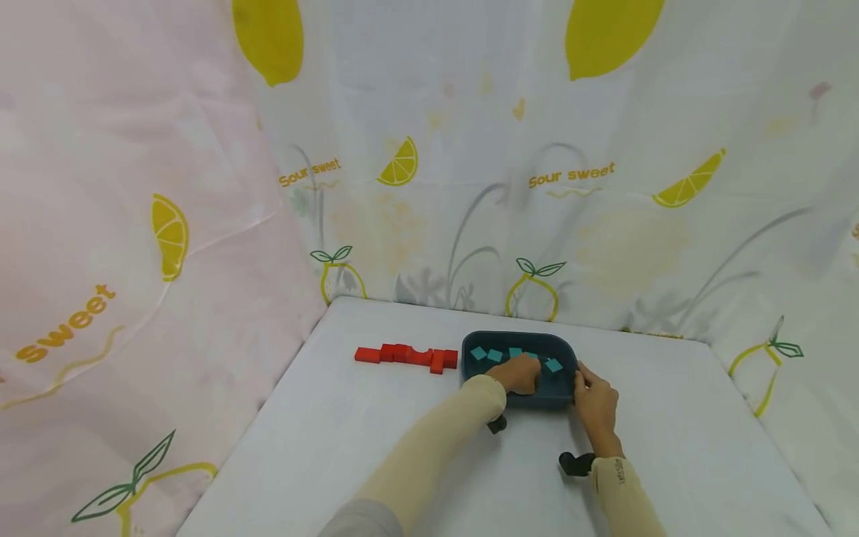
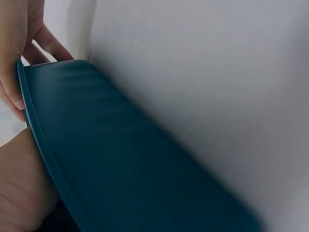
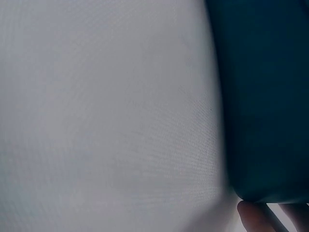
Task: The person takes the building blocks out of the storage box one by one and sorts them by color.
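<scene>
A dark teal plastic tray (image 1: 545, 400) stands on the white table with several small teal blocks (image 1: 494, 356) inside, set in a loose row toward its back. My left hand (image 1: 518, 374) reaches over the front rim into the tray, its fingers bent downward among the blocks; I cannot tell whether they pinch one. My right hand (image 1: 596, 403) grips the tray's right end. In the left wrist view, the right thumb and fingers (image 2: 10, 82) straddle the rim. In the right wrist view, the right fingertips (image 3: 256, 215) show below the tray's outer wall.
Just left of the tray lies a row of red blocks (image 1: 419, 357), one piece jutting toward me. A lemon-printed curtain (image 1: 443, 224) hangs behind the table (image 1: 322, 440) and along its sides. Dark wrist-camera mounts (image 1: 576, 464) stick out at both wrists.
</scene>
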Demonstrator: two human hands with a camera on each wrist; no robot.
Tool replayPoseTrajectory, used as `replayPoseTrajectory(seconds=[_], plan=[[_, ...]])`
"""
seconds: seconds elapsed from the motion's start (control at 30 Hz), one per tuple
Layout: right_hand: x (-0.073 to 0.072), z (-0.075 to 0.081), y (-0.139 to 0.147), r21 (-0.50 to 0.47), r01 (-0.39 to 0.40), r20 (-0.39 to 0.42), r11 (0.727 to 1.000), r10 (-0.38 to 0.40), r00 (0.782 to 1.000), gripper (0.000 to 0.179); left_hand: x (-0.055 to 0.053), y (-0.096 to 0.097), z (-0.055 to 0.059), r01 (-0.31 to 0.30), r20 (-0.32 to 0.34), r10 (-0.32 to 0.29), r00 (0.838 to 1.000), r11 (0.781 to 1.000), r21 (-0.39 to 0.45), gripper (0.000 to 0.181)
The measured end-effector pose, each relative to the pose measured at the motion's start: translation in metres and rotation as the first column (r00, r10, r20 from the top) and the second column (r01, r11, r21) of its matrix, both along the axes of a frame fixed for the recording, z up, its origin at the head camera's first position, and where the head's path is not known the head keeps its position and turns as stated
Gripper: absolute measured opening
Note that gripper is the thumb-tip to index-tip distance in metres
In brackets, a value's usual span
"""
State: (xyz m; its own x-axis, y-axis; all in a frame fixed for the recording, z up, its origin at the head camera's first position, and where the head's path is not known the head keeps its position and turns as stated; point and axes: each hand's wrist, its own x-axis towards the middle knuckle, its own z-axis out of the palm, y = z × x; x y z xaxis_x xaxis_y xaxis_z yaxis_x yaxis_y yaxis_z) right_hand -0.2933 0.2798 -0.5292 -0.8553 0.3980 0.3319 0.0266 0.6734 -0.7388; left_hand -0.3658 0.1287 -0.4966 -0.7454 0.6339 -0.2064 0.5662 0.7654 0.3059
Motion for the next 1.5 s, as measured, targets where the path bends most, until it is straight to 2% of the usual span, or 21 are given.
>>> replayPoseTrajectory(seconds=[0.17,0.37,0.53,0.6,0.8,0.9,1.0,1.23,1.37,1.5], plan=[[0.001,-0.001,-0.002,0.012,-0.002,0.012,1.0,0.001,1.0,0.033,0.002,-0.012,0.003,0.076,-0.035,-0.075,0.997,0.997,0.031,0.006],[-0.001,-0.003,0.0,0.012,0.005,0.037,1.0,-0.005,0.999,0.035,-0.002,-0.026,0.002,0.132,-0.067,-0.126,0.99,0.987,0.094,0.012],[0.0,-0.003,0.001,0.016,0.014,0.043,1.0,-0.014,0.999,0.035,-0.009,-0.039,0.012,0.212,-0.136,-0.196,0.971,0.97,0.121,0.021],[0.001,-0.002,0.001,0.019,0.014,0.049,1.0,-0.015,0.999,0.035,-0.012,-0.044,0.017,0.223,-0.157,-0.205,0.966,0.968,0.111,0.025],[0.004,0.0,-0.001,0.017,0.002,0.049,1.0,-0.003,0.999,0.034,-0.029,-0.069,0.026,0.211,-0.207,-0.191,0.96,0.974,0.081,0.029],[0.005,0.002,-0.001,0.02,-0.003,0.044,1.0,0.002,0.999,0.034,-0.039,-0.086,0.028,0.211,-0.243,-0.181,0.953,0.972,0.102,0.029],[0.005,0.003,0.0,0.026,-0.014,0.034,1.0,0.013,0.999,0.034,-0.046,-0.105,0.031,0.188,-0.26,-0.154,0.953,0.976,0.111,0.029],[0.004,0.004,0.002,0.034,-0.026,0.005,0.999,0.026,1.0,0.034,-0.047,-0.142,0.047,0.105,-0.241,-0.066,0.968,0.983,0.152,0.029],[0.005,0.005,0.001,0.018,-0.022,0.018,1.0,0.022,1.0,0.035,-0.051,-0.163,0.054,0.081,-0.257,-0.037,0.966,0.983,0.163,0.029],[0.005,0.003,-0.001,0.01,-0.02,0.043,1.0,0.019,0.999,0.035,-0.055,-0.189,0.057,0.045,-0.268,-0.007,0.963,0.989,0.138,0.03]])
